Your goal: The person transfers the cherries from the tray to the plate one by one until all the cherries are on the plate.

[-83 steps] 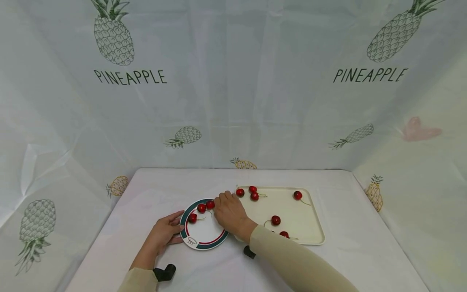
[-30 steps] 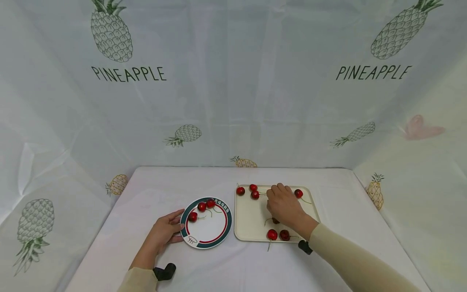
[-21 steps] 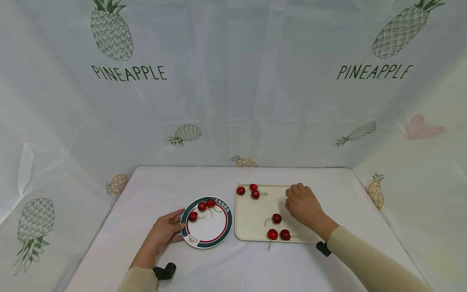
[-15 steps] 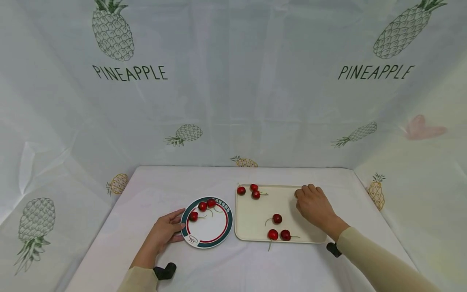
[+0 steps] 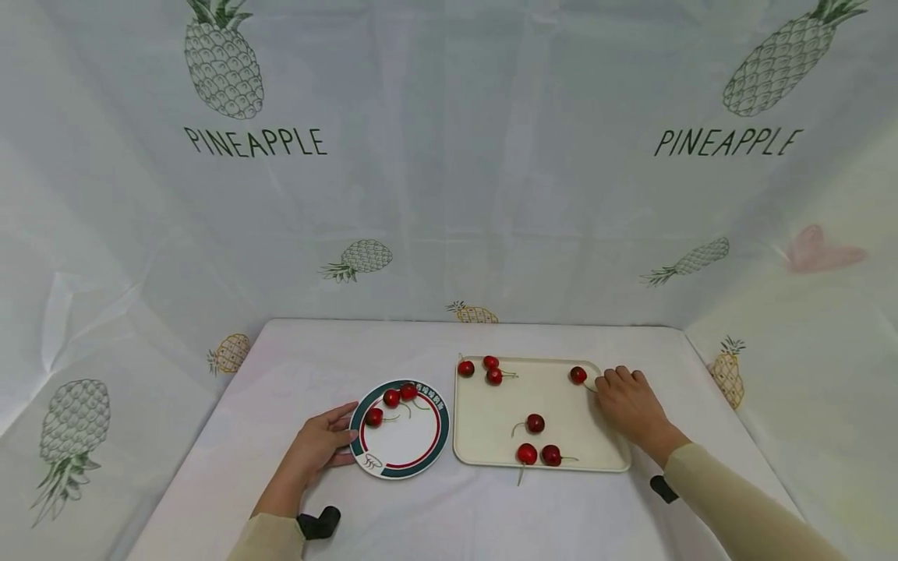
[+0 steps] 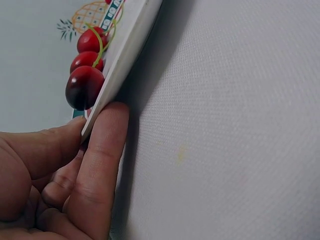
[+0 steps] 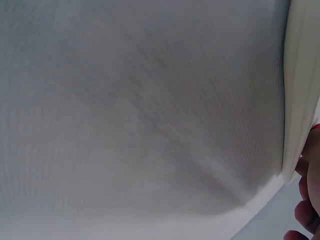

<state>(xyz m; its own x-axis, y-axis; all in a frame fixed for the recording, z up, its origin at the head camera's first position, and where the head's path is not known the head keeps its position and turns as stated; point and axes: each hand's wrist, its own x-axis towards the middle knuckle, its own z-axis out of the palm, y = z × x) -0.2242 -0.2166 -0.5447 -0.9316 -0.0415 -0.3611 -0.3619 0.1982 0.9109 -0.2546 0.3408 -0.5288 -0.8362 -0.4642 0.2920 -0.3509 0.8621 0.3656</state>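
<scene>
My left hand (image 5: 319,444) pinches the left rim of a round white plate (image 5: 400,444) with a green band, thumb over the rim and a finger (image 6: 102,155) beneath. In the left wrist view the plate appears edge-on. Three red cherries (image 5: 391,398) with stems lie toward its upper left. Above the right end of a cream tray, my right hand (image 5: 627,401) has its fingertips right at the stem of a lone cherry (image 5: 578,375). Those fingertips are hidden from above, so whether they pinch the stem I cannot tell. In the right wrist view the fingers (image 7: 303,212) show at the edge.
The cream rectangular tray (image 5: 484,421) lies just right of the plate. Three cherries (image 5: 494,376) sit in its upper left corner; a dark cherry (image 5: 535,424) and two others (image 5: 551,455) lie lower down, one stem hanging over the front rim. A white cloth (image 5: 449,514) covers the table.
My right hand has moved from the plate's upper right rim across the tray to its right end. It passed over the lone cherry, which shows again. The left hand keeps its hold.
</scene>
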